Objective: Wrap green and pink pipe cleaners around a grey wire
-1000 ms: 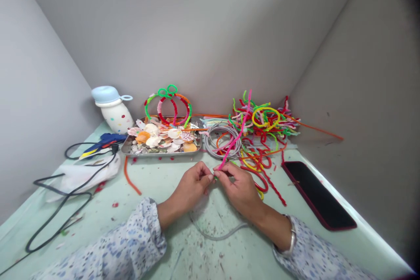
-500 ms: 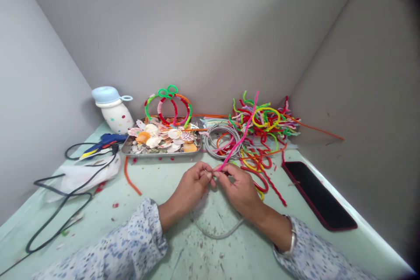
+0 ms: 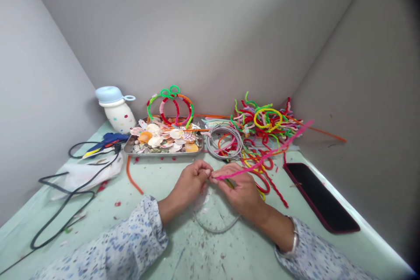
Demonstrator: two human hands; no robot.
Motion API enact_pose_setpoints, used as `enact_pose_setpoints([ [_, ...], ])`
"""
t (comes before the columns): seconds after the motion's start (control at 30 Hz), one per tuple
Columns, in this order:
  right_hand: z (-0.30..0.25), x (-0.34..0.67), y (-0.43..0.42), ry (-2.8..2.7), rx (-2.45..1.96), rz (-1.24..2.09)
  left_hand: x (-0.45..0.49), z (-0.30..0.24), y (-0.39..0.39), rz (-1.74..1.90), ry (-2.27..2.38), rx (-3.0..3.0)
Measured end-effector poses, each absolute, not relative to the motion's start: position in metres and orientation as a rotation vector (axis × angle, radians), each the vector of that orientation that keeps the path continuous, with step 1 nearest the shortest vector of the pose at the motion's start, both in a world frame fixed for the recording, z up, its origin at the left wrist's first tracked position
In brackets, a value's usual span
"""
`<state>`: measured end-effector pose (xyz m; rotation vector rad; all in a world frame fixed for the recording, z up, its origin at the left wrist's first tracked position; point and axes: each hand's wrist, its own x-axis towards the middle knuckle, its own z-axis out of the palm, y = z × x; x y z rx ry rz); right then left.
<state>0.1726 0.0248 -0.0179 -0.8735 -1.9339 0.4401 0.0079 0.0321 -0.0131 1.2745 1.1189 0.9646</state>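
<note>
A bright pink pipe cleaner [image 3: 267, 156] stretches up and to the right from my fingertips. My right hand [image 3: 238, 188] pinches it near its lower end. Fingertips almost touching the right ones, my left hand [image 3: 191, 183] is closed in a pinch at the same spot, on the wire where the pink end meets it. Below both hands hangs a curve of grey wire [image 3: 216, 230], its ends running up behind the fingers. The exact join is hidden by my fingers.
Behind my hands are a metal tray [image 3: 164, 154] of shells, a coil of grey wire [image 3: 210, 146] and a heap of coloured pipe cleaners [image 3: 259, 116]. A phone [image 3: 321, 197] lies right; a white bottle [image 3: 120, 116] and black cable [image 3: 49, 236] are left.
The pink pipe cleaner's free end has swung down to the right, from steeply upright to a low slant. My hands stay together, pinching; the view has shifted slightly.
</note>
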Motion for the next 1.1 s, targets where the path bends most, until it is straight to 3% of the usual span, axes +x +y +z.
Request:
enact_pose_setpoints([
  [0.7,-0.012,0.171,0.021,-2.367,-0.639,-0.125,0.003,-0.013,0.035,1.024,1.205,1.45],
  [0.97,-0.014,0.173,0.024,-1.896,-1.04,0.328,0.004,-0.01,0.031,1.054,1.224,1.582],
  [1.1,-0.014,0.172,0.025,-1.931,-1.111,0.489,0.005,-0.007,0.026,1.044,1.18,1.62],
])
